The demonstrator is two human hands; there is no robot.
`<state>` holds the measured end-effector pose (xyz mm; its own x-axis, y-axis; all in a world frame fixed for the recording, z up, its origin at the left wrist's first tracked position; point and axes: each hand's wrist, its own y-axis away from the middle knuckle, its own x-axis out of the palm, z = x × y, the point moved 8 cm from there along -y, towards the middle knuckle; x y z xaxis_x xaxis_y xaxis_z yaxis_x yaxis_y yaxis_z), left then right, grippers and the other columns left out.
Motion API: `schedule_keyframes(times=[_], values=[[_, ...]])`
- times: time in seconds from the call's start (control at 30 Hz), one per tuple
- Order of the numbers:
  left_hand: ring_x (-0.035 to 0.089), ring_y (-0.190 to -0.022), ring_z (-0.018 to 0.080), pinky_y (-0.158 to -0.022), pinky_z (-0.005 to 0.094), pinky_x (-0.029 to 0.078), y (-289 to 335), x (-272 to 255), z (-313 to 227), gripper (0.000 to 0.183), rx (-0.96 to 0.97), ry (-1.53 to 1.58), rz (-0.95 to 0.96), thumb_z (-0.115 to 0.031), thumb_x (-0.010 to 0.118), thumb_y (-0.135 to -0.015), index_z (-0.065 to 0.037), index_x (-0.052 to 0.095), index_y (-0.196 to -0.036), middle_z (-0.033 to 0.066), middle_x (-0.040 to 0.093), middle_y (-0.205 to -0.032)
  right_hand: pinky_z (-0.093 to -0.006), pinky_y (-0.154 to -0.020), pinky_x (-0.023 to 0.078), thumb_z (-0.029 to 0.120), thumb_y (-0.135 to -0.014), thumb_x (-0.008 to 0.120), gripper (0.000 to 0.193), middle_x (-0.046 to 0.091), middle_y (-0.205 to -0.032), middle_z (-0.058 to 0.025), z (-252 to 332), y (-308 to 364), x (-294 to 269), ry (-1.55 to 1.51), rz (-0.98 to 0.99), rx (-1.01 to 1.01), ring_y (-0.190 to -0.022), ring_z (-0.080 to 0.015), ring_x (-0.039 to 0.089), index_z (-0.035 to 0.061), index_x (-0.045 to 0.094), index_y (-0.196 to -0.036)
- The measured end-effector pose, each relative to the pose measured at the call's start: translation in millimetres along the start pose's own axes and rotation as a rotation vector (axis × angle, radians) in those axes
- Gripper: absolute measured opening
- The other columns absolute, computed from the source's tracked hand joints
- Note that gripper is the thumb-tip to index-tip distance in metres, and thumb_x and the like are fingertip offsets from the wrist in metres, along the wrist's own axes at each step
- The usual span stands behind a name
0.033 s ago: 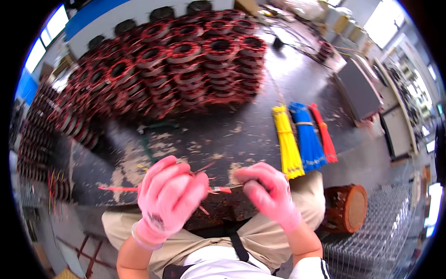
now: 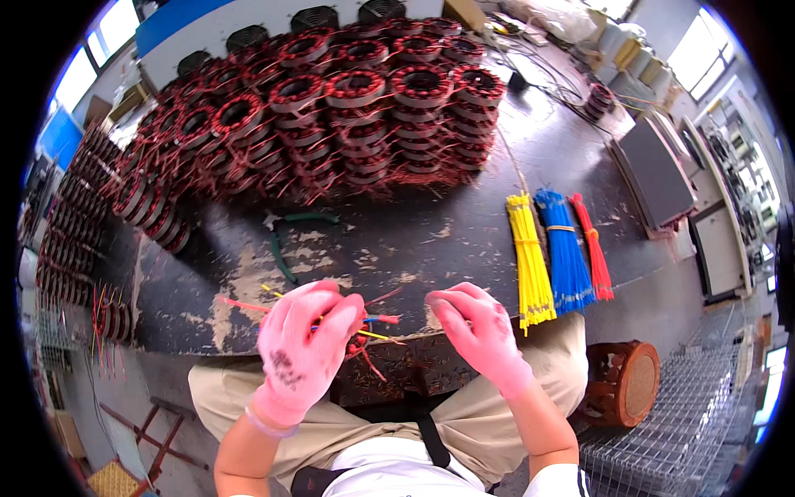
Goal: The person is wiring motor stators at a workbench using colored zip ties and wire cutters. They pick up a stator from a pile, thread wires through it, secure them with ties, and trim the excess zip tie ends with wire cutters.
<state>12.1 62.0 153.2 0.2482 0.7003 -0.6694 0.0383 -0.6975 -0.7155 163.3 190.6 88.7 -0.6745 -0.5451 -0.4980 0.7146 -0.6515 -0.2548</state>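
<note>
My left hand (image 2: 302,344), in a pink glove, is closed around a small wound stator (image 2: 356,343), mostly hidden by the fingers. Red, blue and yellow wire ends stick out on both sides of it, among them a red lead (image 2: 242,305) to the left. A thin bare wire points toward my right hand (image 2: 480,335). That hand, gloved too, hangs a little apart with thumb and fingertips pinched; whether anything is between them is hidden. Green-handled pliers (image 2: 281,250) lie open on the worn dark table (image 2: 397,248), beyond my left hand.
Stacked red-wound stators (image 2: 356,149) fill the table's back and left. To the right lie bundles of yellow sleeved wires (image 2: 530,261), blue ones (image 2: 566,257) and red ones (image 2: 591,248). A grey box (image 2: 654,174) stands at the right edge; a wooden stool (image 2: 625,385) is below.
The view has shifted slightly, so the table's contents sit farther right. Yellow and blue wire ends now show beside my left hand. My right hand's fingers have drawn closer together.
</note>
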Motion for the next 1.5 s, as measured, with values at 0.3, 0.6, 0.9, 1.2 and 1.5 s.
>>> schedule_keyframes(times=[0.3, 0.6, 0.9, 1.2, 1.5], values=[[0.069, -0.085, 0.0287, -0.072, 0.0366, 0.057, 74, 79, 52, 0.025, -0.476, 0.286, 0.073, 0.005, 0.066, -0.092, -0.003, 0.067, -0.115, 0.0143, 0.060, -0.113, -0.0418, -0.078, 0.053, 0.025, -0.095, 0.063, 0.026, 0.066, -0.092, -0.0154, -60, -30, 103, -0.056, 0.248, 0.242, -0.090, -0.0332, 0.066, 0.0058, 0.076, -0.105], [0.069, -0.083, 0.0311, -0.072, 0.0400, 0.056, 80, 86, 62, 0.019, -0.493, 0.286, 0.144, -0.003, 0.069, -0.091, -0.005, 0.064, -0.108, 0.0124, 0.063, -0.106, -0.0325, -0.071, 0.054, 0.010, -0.088, 0.071, 0.016, 0.065, -0.092, -0.0107, -52, -23, 96, -0.255, 0.115, 0.294, -0.081, -0.0230, 0.066, 0.0025, 0.075, -0.102], [0.067, -0.087, 0.0331, -0.072, 0.0417, 0.055, 68, 83, 57, 0.018, -0.357, 0.378, 0.274, -0.003, 0.071, -0.086, -0.007, 0.067, -0.103, 0.0105, 0.065, -0.103, -0.0349, -0.080, 0.052, 0.003, -0.087, 0.069, 0.013, 0.065, -0.102, -0.0101, -35, -9, 72, -0.029, -0.039, 0.005, -0.097, -0.0255, 0.062, 0.0042, 0.070, -0.100], [0.067, -0.092, 0.0323, -0.077, 0.0419, 0.054, 58, 84, 48, 0.012, -0.396, 0.331, 0.348, -0.008, 0.071, -0.088, -0.006, 0.068, -0.100, 0.0097, 0.066, -0.103, -0.0225, -0.063, 0.047, 0.005, -0.095, 0.065, 0.012, 0.069, -0.088, -0.0001, -45, -27, 79, -0.314, 0.233, 0.306, -0.071, -0.0039, 0.055, 0.0001, 0.068, -0.106], [0.067, -0.091, 0.0307, -0.077, 0.0406, 0.055, 64, 90, 44, 0.018, -0.405, 0.360, 0.320, -0.010, 0.077, -0.082, -0.006, 0.069, -0.097, 0.0083, 0.068, -0.100, -0.0238, -0.070, 0.049, 0.008, -0.096, 0.064, 0.013, 0.065, -0.088, 0.0008, -57, -33, 85, -0.326, 0.381, 0.401, -0.078, -0.0060, 0.056, -0.0003, 0.065, -0.106]])
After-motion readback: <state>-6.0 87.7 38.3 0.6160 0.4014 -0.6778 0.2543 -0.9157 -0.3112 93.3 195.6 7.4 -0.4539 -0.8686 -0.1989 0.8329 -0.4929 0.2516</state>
